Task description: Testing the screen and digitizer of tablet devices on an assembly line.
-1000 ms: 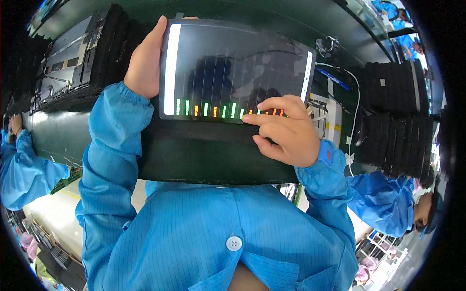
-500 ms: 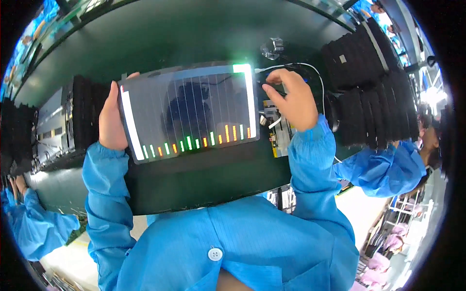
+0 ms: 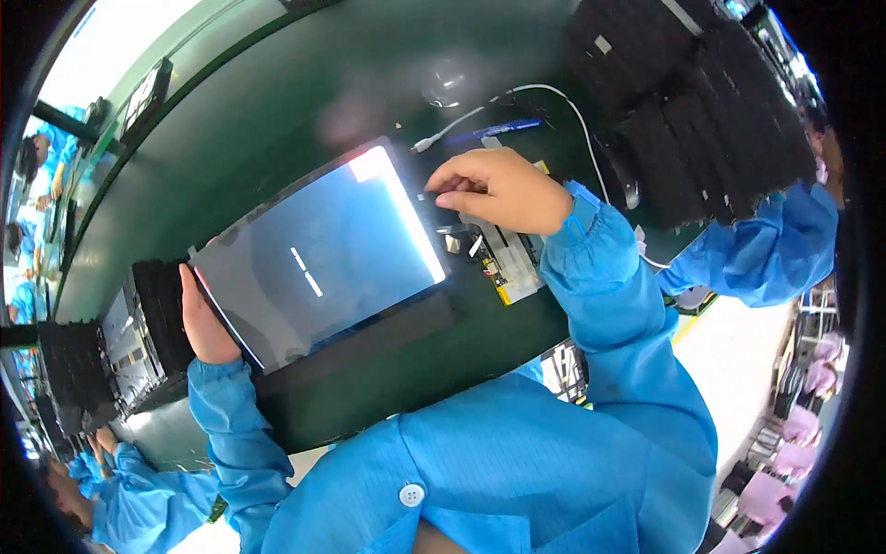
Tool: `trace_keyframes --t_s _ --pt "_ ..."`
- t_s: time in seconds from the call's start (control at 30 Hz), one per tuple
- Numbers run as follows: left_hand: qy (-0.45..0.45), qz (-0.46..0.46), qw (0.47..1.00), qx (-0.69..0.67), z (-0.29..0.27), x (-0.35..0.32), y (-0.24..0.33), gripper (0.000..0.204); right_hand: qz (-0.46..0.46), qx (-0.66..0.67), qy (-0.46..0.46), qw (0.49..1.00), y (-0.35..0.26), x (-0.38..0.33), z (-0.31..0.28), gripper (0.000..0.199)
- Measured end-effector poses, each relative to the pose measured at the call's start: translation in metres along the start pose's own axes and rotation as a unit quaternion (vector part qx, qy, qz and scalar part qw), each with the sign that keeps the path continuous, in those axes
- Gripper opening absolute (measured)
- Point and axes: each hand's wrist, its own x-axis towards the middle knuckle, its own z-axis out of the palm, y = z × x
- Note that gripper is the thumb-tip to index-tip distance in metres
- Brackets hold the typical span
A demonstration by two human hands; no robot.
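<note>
A flat display screen (image 3: 323, 268), lit pale blue with bright white bands at its right side, is tilted above the dark green table. My left hand (image 3: 205, 319) grips its left edge, with the fingers hidden behind it. My right hand (image 3: 503, 191) is just off the screen's right edge, thumb and forefinger drawn together. A tiny pale speck shows by those fingertips; whether they hold it I cannot make out. Under my right hand lies a circuit board with a yellow edge (image 3: 517, 272), partly covered by the hand and sleeve.
A white cable (image 3: 554, 90) loops across the table, its plug lying by a blue pen (image 3: 498, 129). A clear crumpled piece (image 3: 446, 83) lies farther back. Stacks of black panels (image 3: 711, 120) stand at right, more (image 3: 152, 323) at left. Other people in blue sit on both sides.
The screen's coloured bars have gone, leaving a plain pale glow with two short white marks. The view has turned, and the screen looks more slanted. My right hand's fingers have drawn closer together.
</note>
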Motion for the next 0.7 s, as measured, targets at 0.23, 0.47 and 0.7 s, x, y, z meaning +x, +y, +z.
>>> trace_keyframes --t_s 0.23,0.47,0.7 --pt "0.016 0.007 1.000 0.023 -0.008 -0.002 0.002 0.051 -0.066 -0.057 0.009 0.996 0.000 0.003 0.001 0.017" --pt "-0.037 0.005 0.998 0.043 -0.015 0.003 0.006 0.050 -0.029 -0.006 0.008 1.000 0.002 0.001 0.001 0.017" --pt "-0.001 0.017 0.999 0.042 -0.014 0.001 0.003 0.050 -0.006 0.028 -0.016 0.999 0.006 0.001 0.000 0.018"
